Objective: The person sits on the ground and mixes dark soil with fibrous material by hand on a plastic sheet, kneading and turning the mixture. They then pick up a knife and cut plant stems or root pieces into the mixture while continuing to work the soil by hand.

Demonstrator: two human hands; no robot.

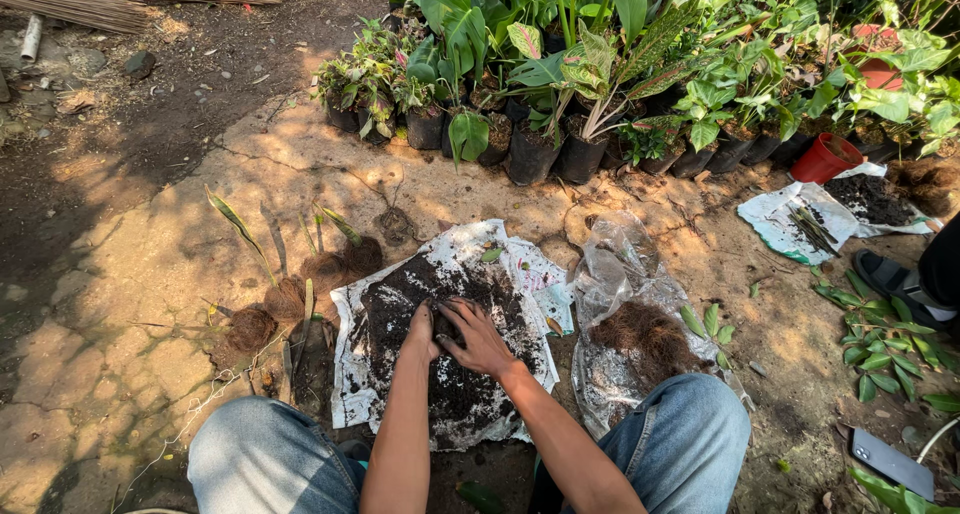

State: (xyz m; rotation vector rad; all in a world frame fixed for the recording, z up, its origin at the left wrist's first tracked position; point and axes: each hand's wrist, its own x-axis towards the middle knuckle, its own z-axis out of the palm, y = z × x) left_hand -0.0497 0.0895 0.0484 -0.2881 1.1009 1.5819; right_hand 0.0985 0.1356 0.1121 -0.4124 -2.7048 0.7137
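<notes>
A heap of dark soil lies on a white plastic sheet on the ground between my knees. My left hand and my right hand press side by side into the soil, fingers spread and dirty, palms down. Whether either hand grips anything under the soil is hidden. To the right, a clear plastic bag holds brown fibrous husk.
Small rooted plants with soil balls lie left of the sheet. Black potted plants line the back, with a red pot. Another sheet with soil, a person's sandalled foot, cuttings and a phone are at right.
</notes>
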